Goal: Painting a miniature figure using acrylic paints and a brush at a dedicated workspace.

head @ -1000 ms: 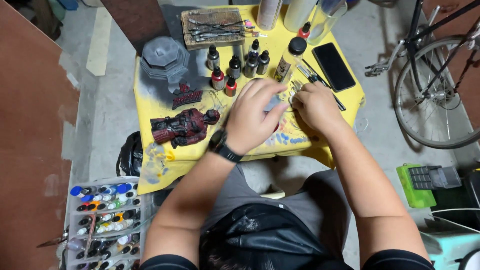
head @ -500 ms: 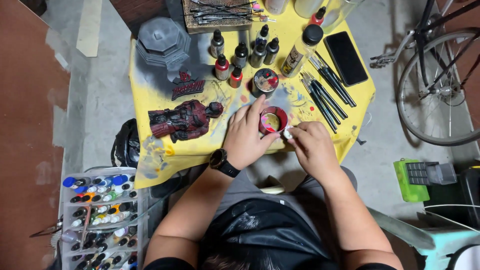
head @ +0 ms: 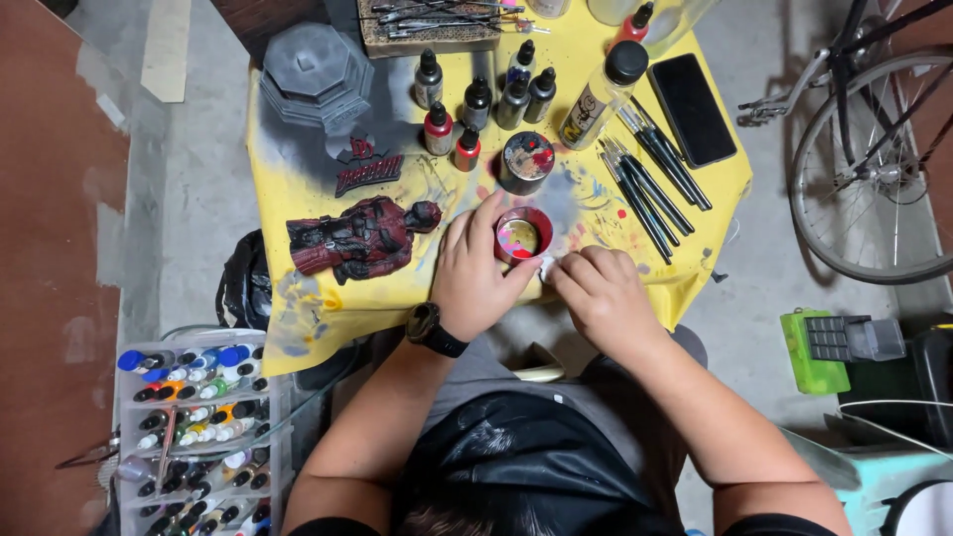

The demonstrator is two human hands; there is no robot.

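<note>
Head view, single frame. Landmark: red cup (head: pixel 523 236), small and round, standing upright on the yellow cloth (head: pixel 298 308) near the cloth's front edge; inside shows mixed paint blotches.

Left hand (head: pixel 475 273): just left of the cup, fingers curled around its left wall, thumb toward the front rim. Grasping the cup. Black watch (head: pixel 430 329) on that wrist.

Right hand (head: pixel 599 293): just right of and in front of the cup, fingers clenched, pinching a small white wad (head: pixel 545 266) that touches the cup's front-right rim. Cannot tell what the wad is made of.

Behind the cup, close: a dark round pot (head: pixel 525 162) with red smears on top. Behind-left of that: a cluster of dropper bottles (head: pixel 477 102), dark bodies, two with red caps. Behind-right of the cup: a row of black brushes (head: pixel 645 179) lying slanted, then a taller bottle (head: pixel 602 93) with black cap and a phone (head: pixel 693 108), face up.

Left of the cup: a dark red figure (head: pixel 359 236) lying on its side, head toward the cup. Far behind-left: grey octagonal base (head: pixel 316 72).

Off the cloth, far front-left of the cup: a clear rack (head: pixel 199 427) of small paint bottles. Far right: a bicycle wheel (head: pixel 874 169).
</note>
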